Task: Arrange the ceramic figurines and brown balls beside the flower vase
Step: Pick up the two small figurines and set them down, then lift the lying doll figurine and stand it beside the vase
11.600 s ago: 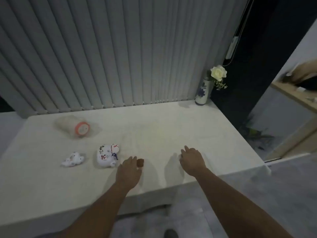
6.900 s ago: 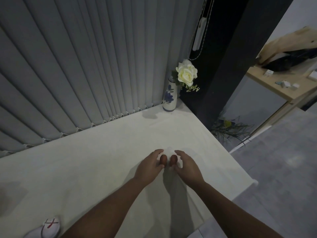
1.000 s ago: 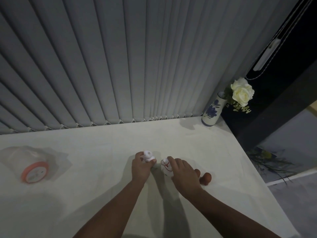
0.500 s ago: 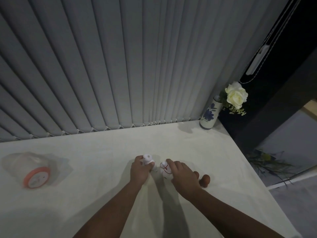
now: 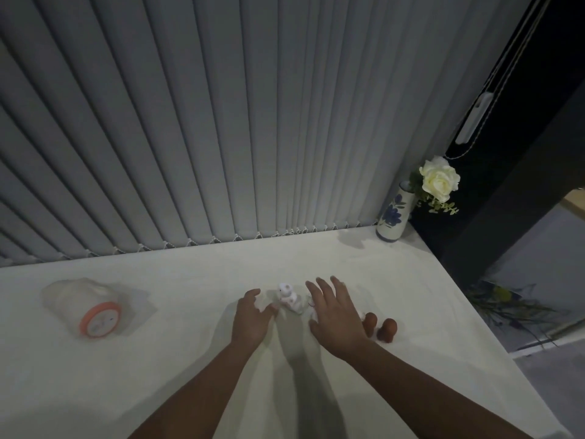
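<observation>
your left hand sits low over the pale bench, fingers loosely spread, thumb tip just beside the small white figurine, grasping nothing. the small figurine stands between your two hands, pink marks on it, details too blurred to make out.

your right hand is released too, fingers fanned out and palm down. it covers most of a second white figurine; only a sliver of white with a red line shows at the hand's left edge. cannot tell whether the palm touches it.

two brown balls sit side by side at the right of your right hand, the nearer one partly behind the hand's edge, the outer one fully in view. they look to be touching or nearly so.

the flower vase stands well apart from all this, in the bench's far right corner against the vertical blinds. white body, blue floral pattern, one cream rose leaning out to the right.

far left on the bench: a clear bag holding a round thing with an orange rim. there are faint marks on its white face, not readable. no legible writing anywhere.
</observation>
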`<state>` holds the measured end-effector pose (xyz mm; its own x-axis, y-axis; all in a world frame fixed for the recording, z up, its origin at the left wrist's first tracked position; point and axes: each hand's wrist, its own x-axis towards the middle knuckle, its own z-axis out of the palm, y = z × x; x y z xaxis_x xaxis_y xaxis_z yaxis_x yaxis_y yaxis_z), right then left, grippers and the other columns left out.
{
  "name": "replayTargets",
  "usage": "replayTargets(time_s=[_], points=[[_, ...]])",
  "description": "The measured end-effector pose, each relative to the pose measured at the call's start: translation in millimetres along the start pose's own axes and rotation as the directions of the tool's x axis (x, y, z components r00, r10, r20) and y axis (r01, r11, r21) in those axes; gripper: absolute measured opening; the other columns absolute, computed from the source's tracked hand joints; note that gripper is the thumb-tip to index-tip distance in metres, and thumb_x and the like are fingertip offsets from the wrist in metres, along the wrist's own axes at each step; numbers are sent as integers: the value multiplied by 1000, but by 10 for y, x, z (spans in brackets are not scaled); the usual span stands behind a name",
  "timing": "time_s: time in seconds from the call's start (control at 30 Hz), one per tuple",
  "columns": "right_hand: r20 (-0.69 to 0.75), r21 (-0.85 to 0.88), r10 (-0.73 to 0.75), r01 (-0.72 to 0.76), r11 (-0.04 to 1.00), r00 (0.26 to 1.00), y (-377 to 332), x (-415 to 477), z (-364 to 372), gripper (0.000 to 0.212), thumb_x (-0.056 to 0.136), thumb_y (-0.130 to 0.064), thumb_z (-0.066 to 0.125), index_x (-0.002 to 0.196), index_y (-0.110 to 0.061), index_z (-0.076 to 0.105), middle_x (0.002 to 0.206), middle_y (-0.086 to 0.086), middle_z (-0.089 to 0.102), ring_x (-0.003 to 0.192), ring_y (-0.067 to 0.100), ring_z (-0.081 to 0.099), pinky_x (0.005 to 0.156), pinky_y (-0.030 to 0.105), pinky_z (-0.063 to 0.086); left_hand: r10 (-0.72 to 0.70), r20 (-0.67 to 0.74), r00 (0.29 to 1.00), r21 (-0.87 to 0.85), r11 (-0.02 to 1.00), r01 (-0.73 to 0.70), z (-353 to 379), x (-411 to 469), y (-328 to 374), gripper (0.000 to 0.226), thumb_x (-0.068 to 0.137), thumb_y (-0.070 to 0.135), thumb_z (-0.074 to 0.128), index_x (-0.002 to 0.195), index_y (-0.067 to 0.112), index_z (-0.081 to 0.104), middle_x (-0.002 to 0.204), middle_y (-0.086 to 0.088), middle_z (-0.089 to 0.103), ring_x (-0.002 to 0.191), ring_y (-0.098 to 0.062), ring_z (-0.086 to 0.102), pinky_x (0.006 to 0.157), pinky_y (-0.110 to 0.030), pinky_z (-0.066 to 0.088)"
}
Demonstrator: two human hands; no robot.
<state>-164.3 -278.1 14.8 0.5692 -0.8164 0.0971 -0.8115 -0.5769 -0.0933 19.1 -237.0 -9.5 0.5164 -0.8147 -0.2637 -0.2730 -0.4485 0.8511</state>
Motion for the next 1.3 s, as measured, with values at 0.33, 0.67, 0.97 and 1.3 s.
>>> replayTargets(time_s=[0.33,0.67,0.97,1.3], points=[[29,87,-54,51,995,998,-999,206,-27,74,66,-32,74,133,-15,46,138,13,53,128,42,46,106,54,34,119,-195,974,78,991,-106,-1171,-65,-388,28,89,15,63,116,12,60,119,-14,58,101,-30,62,90,-36,48],[111,200,-208,183,962,972,-2294,662,114,66,89,-38,54,146,-17,28,157,11,23,144,35,17,119,43,11,160,-409,899,85,987,-137,-2397,-90,-937,17,91,10,57,107,10,62,103,-4,60,91,-23,61,83,-29,46],[158,286,-282,229,930,946,-3282,1176,215,67,89,-45,52,145,-16,30,155,11,26,139,31,25,115,36,19,-25,-455,890,44,998,50,-3286,31,-1460,22,89,10,59,111,7,61,108,-14,62,90,-26,61,86,-33,44],[262,396,-182,67,916,948,-3824,1638,285,78,87,-56,52,147,-15,24,155,7,26,136,31,28,111,39,27,-200,-351,915,-84,980,181,-3539,432,-1593,31,91,26,59,118,10,57,115,-15,65,95,-26,62,86,-32,44]])
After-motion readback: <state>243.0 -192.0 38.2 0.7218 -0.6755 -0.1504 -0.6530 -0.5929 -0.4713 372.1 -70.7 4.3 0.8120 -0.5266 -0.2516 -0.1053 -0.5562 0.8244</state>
